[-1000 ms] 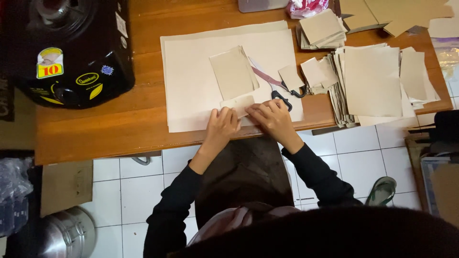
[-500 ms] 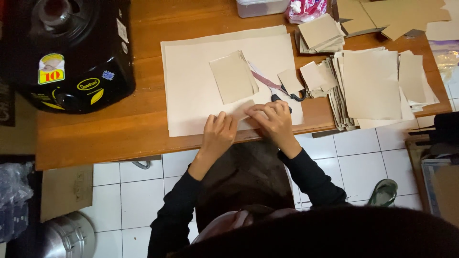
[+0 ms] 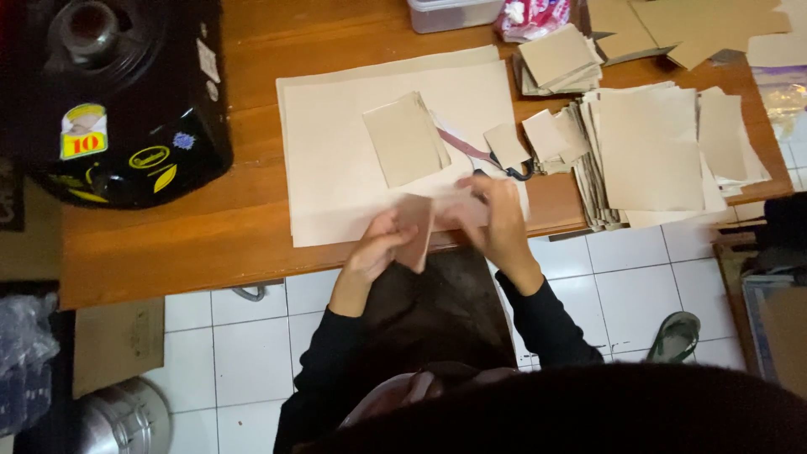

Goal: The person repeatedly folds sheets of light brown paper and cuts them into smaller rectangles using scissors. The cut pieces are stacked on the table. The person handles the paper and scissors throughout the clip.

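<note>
**Brown paper piece held at the table's front edge**

Brown paper piece point(image 3: 416, 229), small and rectangular, sits between both hands right over the near edge of the wooden table point(image 3: 168, 244). Left hand point(image 3: 376, 248) grips its lower left side, fingers closed on it. Right hand point(image 3: 494, 220) meets it from the right, fingers curled on the paper's upper right part; motion blur hides the exact pinch. The 2 hands are close together, joined by the piece.

Under and behind the hands lies a large pale sheet point(image 3: 336, 160), its front edge nearly flush with the table edge. On it rests 1 folded grey-tan piece point(image 3: 405, 139), well clear of the hands. Scissors point(image 3: 483, 158) lie just beyond the right hand, handles near the fingertips. To the right, a tall stack of cut sheets point(image 3: 647, 151) overhangs the table edge. A black machine point(image 3: 118, 92) fills the left end. Bare wood between machine and pale sheet gives open room on the left; the right side is crowded. Below the edge, white tile floor point(image 3: 252, 353).
</note>
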